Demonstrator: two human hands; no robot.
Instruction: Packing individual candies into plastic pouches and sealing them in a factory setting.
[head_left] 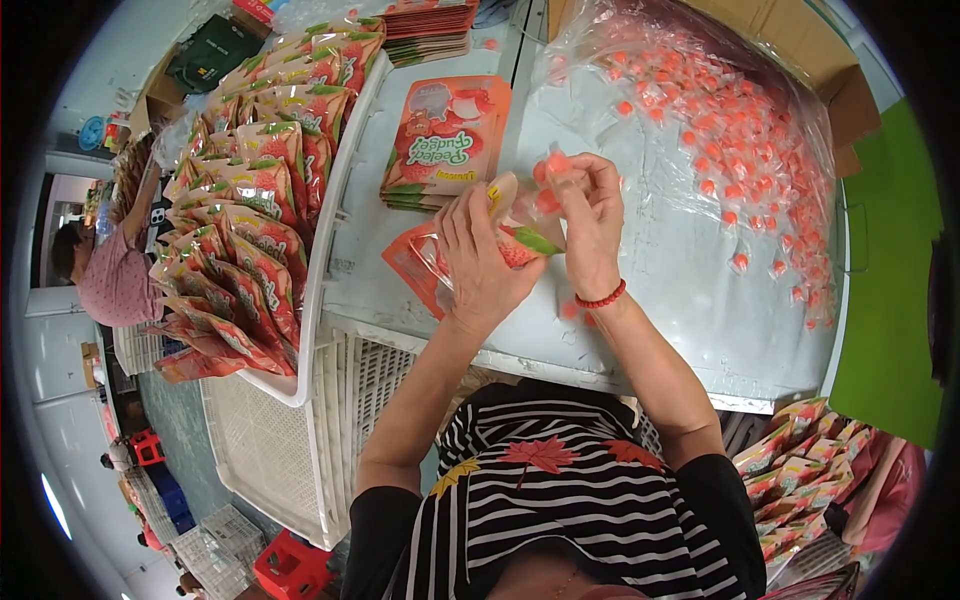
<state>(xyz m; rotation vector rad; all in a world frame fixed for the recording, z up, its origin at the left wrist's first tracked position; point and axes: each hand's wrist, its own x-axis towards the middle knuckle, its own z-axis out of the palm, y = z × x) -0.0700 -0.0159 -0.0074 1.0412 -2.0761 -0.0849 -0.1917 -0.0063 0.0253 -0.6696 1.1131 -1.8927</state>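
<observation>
My left hand is closed round a red-and-clear candy pouch, which lies tilted with its mouth toward my right hand. My right hand pinches several wrapped red candies beside the pouch's mouth; a red bead bracelet circles that wrist. Just beyond my left hand, a stack of flat printed pouches rests on the table. More candies in clear wrappers are heaped on the table to the right. How many candies are inside the held pouch is hidden by my fingers.
A white crate full of filled pouches stands along the table's left side. Cardboard borders the candy heap, and a green panel rises at right. A person in pink works at far left.
</observation>
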